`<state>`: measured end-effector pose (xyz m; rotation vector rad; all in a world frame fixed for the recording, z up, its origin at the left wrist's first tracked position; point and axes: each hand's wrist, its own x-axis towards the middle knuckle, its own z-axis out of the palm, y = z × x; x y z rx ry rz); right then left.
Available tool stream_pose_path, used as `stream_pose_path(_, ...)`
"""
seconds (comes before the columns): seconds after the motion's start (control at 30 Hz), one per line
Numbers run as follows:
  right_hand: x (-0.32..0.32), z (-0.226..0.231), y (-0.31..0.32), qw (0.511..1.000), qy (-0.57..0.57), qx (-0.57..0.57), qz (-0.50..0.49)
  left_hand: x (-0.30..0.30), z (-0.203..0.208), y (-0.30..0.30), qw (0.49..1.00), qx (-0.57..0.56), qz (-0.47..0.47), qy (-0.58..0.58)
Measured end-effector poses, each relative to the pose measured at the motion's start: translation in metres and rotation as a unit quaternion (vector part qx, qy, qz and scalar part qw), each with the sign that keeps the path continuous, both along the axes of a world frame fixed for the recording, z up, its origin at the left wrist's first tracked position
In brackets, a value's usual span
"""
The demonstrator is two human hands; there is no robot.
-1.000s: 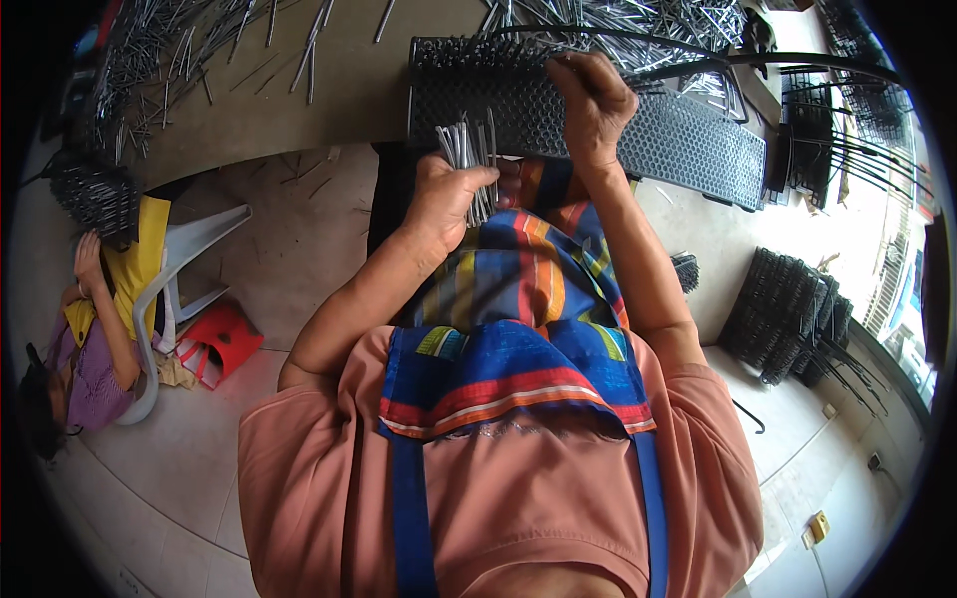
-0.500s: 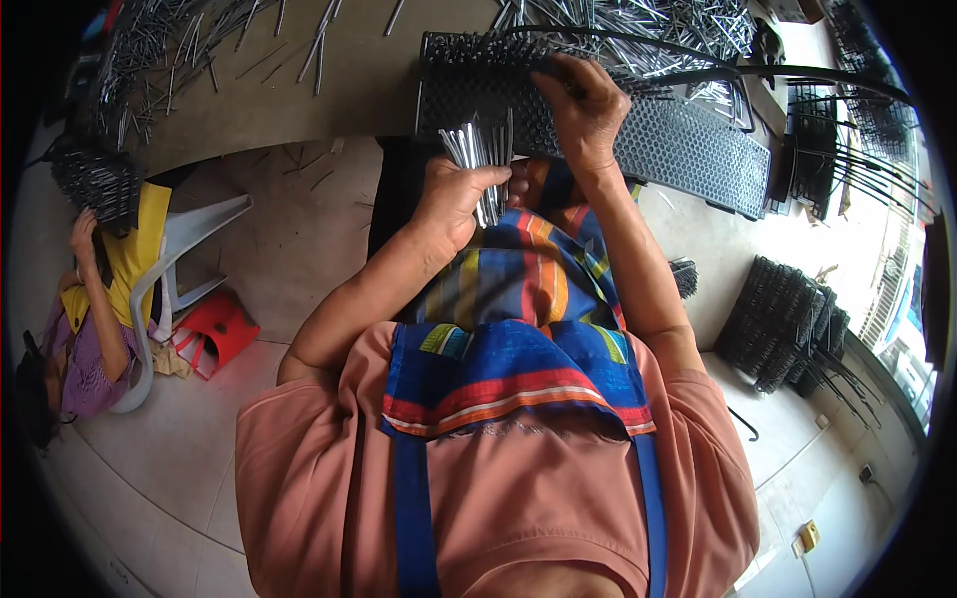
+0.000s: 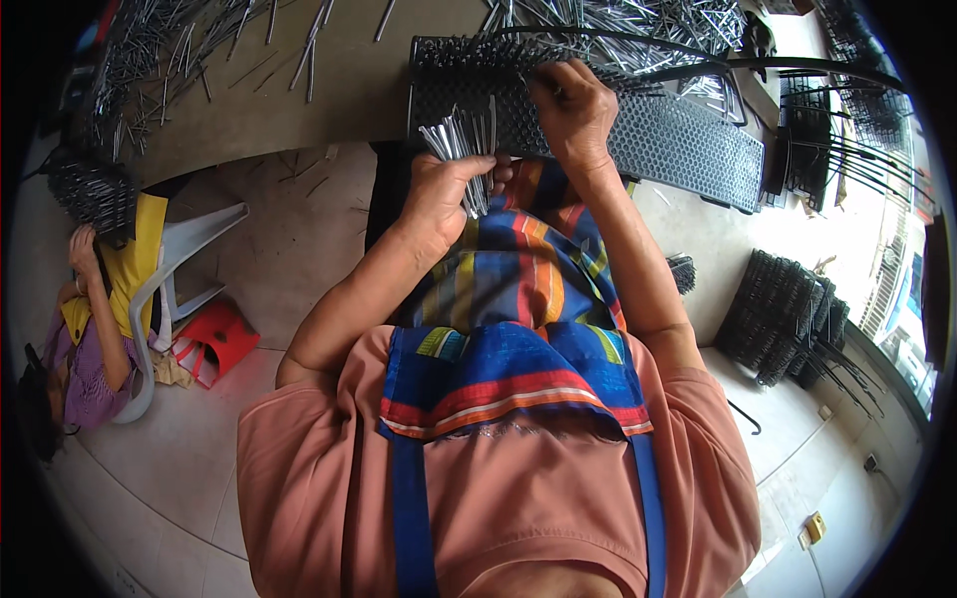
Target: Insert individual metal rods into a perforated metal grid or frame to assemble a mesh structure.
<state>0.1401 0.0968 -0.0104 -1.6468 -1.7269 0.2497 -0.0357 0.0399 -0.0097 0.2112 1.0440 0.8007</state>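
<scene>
I see even daylight over the middle of the view, soft and nearly shadowless. Strong glare burns in from my right, washing the floor (image 3: 797,249) white. The fisheye bends edges hard toward a black rim. Focus holds at centre; the far corners turn soft and dim.

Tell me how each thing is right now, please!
Left hand: closed around a bundle of thin silver metal pins, held upright.
Right hand: fingertips pressed on the long black perforated plastic strip.
Black strip: lying along the table edge, some pins already standing at its left end.
Loose silver pins: heaped on the brown table.
White plastic chair: tipped over.
</scene>
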Motion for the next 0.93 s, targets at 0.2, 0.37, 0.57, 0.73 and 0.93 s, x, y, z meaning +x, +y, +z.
stream_pose_path(0.2,-0.009,-0.010,0.000,0.988,-0.151,-0.005,-0.005,-0.002,0.006,-0.006,1.000,0.007,0.008,0.003)
stream_pose_path(0.37,-0.013,-0.014,0.003,0.982,-0.182,0.052,0.007,-0.002,0.008,-0.008,0.999,0.032,0.002,-0.004)
stream_pose_path(0.57,-0.005,-0.001,0.009,0.995,0.002,0.093,0.028,-0.003,0.008,-0.007,1.000,0.002,-0.013,-0.028)
stream_pose_path(0.73,-0.005,-0.010,0.007,0.997,0.009,0.063,0.031,0.001,0.005,-0.007,1.000,-0.002,-0.014,-0.026)
stream_pose_path(0.93,-0.010,-0.006,0.007,0.989,-0.142,0.039,0.026,-0.002,0.002,0.001,1.000,-0.003,-0.015,-0.021)
